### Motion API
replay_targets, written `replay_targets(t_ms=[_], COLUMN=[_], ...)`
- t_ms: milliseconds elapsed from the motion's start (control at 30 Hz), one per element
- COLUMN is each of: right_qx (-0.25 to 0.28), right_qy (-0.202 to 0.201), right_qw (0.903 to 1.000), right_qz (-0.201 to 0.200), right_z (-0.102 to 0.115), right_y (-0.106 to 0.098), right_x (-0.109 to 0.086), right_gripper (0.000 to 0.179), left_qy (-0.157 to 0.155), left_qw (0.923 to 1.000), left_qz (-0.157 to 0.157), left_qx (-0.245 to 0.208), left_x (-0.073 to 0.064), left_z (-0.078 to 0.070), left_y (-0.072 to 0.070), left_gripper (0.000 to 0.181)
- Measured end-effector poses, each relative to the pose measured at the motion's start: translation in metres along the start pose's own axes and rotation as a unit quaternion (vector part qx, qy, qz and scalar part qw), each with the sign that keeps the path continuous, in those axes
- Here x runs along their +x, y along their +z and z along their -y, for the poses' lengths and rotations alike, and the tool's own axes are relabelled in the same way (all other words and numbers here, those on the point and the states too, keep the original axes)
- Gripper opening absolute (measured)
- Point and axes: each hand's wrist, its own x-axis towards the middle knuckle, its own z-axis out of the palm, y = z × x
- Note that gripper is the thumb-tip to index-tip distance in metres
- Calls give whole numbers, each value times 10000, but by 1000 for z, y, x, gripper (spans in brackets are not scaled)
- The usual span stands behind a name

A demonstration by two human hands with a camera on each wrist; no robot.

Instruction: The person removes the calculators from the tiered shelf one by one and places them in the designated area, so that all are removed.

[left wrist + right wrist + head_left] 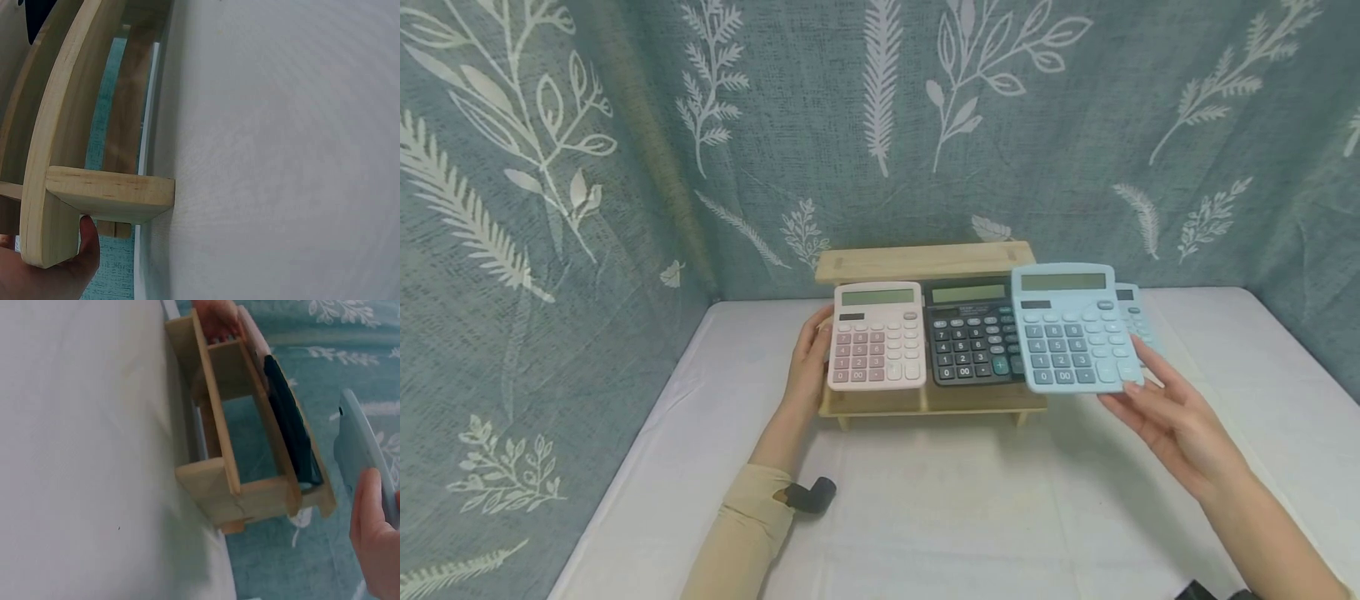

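Observation:
At the left end of a small wooden rack, my left hand grips its edge; in the left wrist view the thumb presses up beneath a crosspiece. A white calculator with pink number keys leans on the rack beside that hand. Next to it leans a black calculator, its right edge overlapped. My right hand holds a light blue calculator by its lower right corner. From the right wrist view, this blue calculator is raised apart from the rack.
Behind the held one, a second light blue calculator shows only partly, to the right of the rack. A white cloth covers the table. Green leaf-patterned fabric hangs at the back and sides.

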Motion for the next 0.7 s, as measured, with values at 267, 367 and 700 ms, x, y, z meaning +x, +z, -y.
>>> replay_targets(t_ms=[267,367,700], right_qx=[304,548,770], right_qy=[-227,-319,-403], right_qw=[9993,9979,9962], right_qz=[66,144,20], right_z=[5,7,12], right_y=[-13,-19,-38], right_x=[-8,-10,-16], right_gripper=[57,57,56], left_qy=[25,16,112], left_qw=[10000,10000,9998], left_qz=[-14,-27,-145], left_qx=[19,-31,-8], left_x=[-6,-5,15], left_z=[-8,-7,24], left_y=[2,2,-3], left_gripper=[46,46,43])
